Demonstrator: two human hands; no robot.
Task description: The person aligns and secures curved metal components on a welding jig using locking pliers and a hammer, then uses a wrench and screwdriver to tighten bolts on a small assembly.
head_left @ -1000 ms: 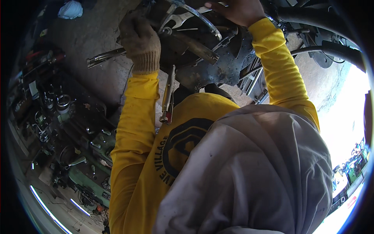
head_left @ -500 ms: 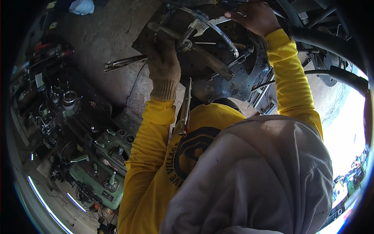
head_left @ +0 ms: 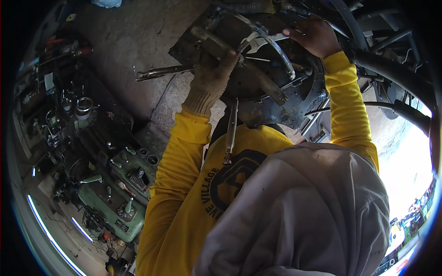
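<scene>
My right hand, bare, is closed on the handle of an open-ended wrench. The wrench's jaw points left, at the middle of a metal assembly of bars and a curved arm. My left hand, in a brown knit glove, is at the left side of that middle. Its thumb presses near the wrench's jaw; the other fingers are mostly hidden. A slotted metal leg juts out left of the glove, and another leg points toward my body. Beneath lies a dark, pitted metal plate.
A green machine with levers stands at the lower left, with metal parts above it. Thick black tubes and several metal rods are at the right. Concrete floor shows at the upper left.
My left hand has shifted up and right on the assembly, and its thumb now shows near the middle. My right hand keeps the wrench. The whole view has shifted slightly.
</scene>
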